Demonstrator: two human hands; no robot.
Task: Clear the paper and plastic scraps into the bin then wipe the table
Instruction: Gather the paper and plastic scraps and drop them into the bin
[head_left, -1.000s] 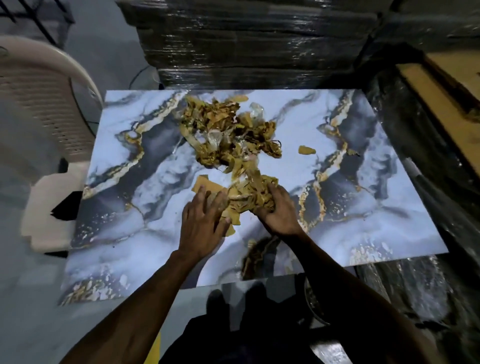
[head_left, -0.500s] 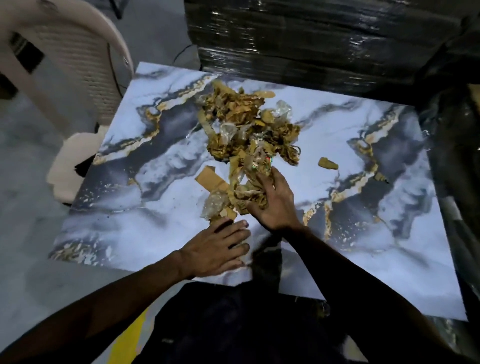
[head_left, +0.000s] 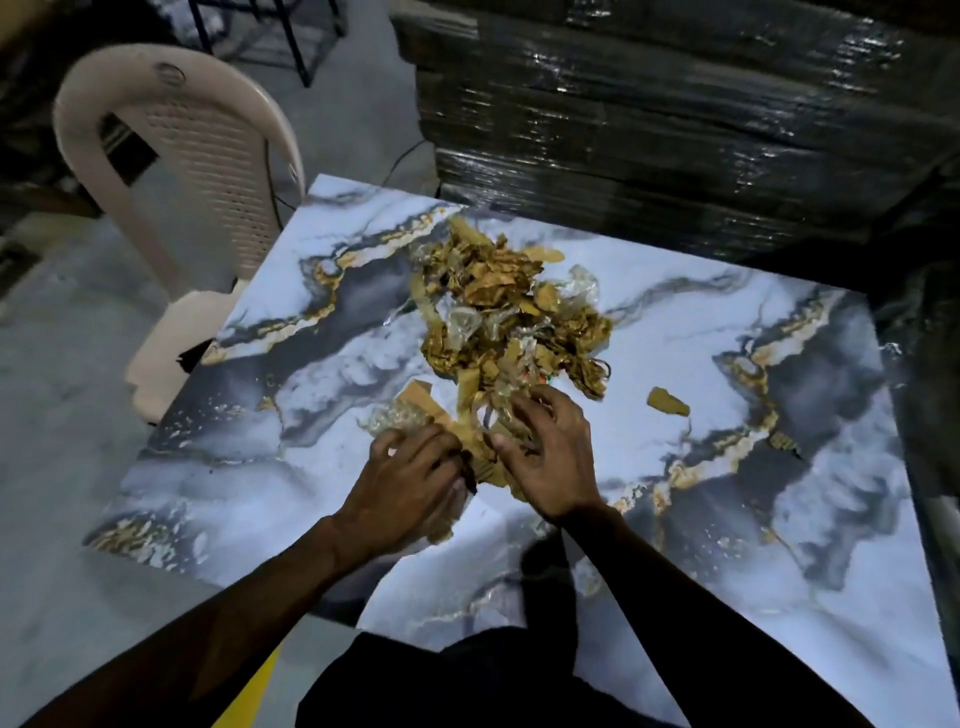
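Since half a second ago: both hands have closed in on the near clump of scraps; my left hand (head_left: 402, 488), which lay flat at the table's near edge, now sits curled on the scraps.
Left hand: fingers bent round crumpled brown paper and a bit of clear plastic at the clump's near-left side; wrist low, forearm coming in from lower left.
Near clump (head_left: 467, 436): between my two hands, touching both, strung out from near-left to far-right toward the main heap.
Right hand (head_left: 550, 457): fingers spread and hooked over the clump's right side, thumb pressing inward toward my left hand; holding strips.
Main heap (head_left: 509, 312): straight ahead of my fingertips, mid-table, just beyond the clump and joined to it by strips.
Stray scrap (head_left: 667, 402): alone, right of my right hand, the nearer hand for it.
Table (head_left: 779, 571): marbled top, not yet wiped.
Bin: not in view.
Next, I judge: squeeze together, lift toward me.
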